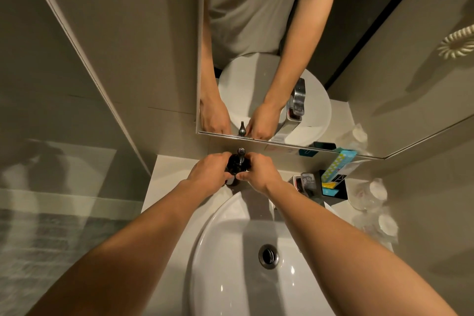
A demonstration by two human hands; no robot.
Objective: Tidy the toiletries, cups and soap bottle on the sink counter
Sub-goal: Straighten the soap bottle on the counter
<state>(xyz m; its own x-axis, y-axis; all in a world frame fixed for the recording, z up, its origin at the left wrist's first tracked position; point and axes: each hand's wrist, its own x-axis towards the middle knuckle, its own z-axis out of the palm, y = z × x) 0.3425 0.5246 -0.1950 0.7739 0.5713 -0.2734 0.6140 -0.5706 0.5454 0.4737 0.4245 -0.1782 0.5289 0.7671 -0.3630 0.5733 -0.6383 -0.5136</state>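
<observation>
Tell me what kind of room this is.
Probably a small bathroom, maybe a hotel's: a white basin with a drain, a wall mirror above it, and wrapped cups beside toiletry packets on the counter.

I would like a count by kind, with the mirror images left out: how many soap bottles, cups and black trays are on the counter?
soap bottle: 1
cups: 2
black tray: 1
Total: 4
</observation>
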